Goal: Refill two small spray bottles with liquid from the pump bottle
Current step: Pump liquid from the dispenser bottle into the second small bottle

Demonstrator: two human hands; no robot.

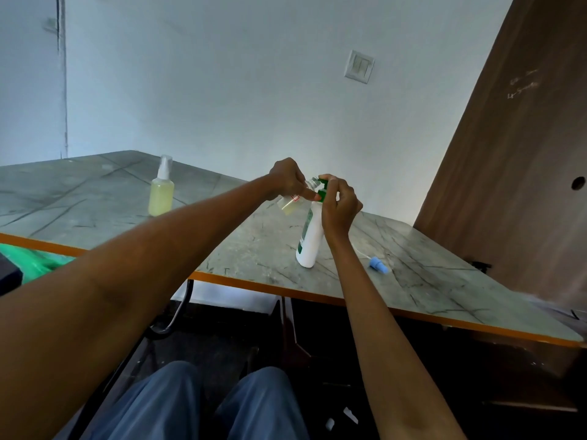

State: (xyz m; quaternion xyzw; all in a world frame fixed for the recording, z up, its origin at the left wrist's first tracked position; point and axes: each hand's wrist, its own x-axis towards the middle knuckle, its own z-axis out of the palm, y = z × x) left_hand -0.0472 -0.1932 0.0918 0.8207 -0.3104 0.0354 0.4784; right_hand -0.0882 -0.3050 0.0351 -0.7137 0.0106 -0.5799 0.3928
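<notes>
A small clear spray bottle (290,203) is held tilted in the left hand (286,179), its open threaded neck pointed up toward the green pump head (322,190); left grip is closed around this bottle. A little pale yellow liquid is seen at its low end. The neck sits just beside the pump nozzle, nearly touching; whether liquid is flowing cannot be told.

The white pump bottle (309,241) is stood on the counter (428,281), leaning slightly, green label on its side. The right hand (338,208) is placed on top of it, fingers curled over the green pump head; right grip is closed on the pump.

A second spray bottle (161,188) is stood upright on the counter well to the left, apart from both hands. It is capped with a clear sprayer and filled most of the way with pale yellow liquid.

A blue sprayer top (378,265) with a thin white tube is laid on the counter to the right of the pump bottle, near but not touching it.

The counter has a grey marbled top and orange edge. A wall switch (359,66) is seen on the white wall behind, and a brown wooden panel (524,154) at right. Blue trouser legs (190,404) are seen below.
</notes>
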